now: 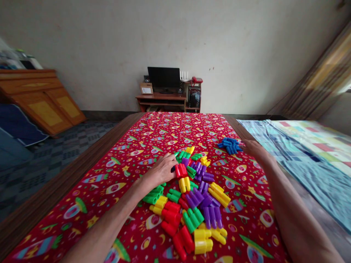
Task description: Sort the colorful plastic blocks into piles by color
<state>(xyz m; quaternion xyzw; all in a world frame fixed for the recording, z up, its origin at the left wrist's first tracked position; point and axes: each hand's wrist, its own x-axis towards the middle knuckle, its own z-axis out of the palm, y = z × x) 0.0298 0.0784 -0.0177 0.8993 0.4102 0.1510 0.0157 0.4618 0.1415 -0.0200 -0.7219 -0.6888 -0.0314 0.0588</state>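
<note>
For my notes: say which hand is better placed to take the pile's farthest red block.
Left, likely. The left hand has its fingertips beside that red block; the right hand lies apart from the pile, by the blue blocks.

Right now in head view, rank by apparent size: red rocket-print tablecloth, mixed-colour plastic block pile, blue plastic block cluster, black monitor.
1. red rocket-print tablecloth
2. mixed-colour plastic block pile
3. black monitor and blue plastic block cluster: near alike, and the monitor is far back, so unranked.
</note>
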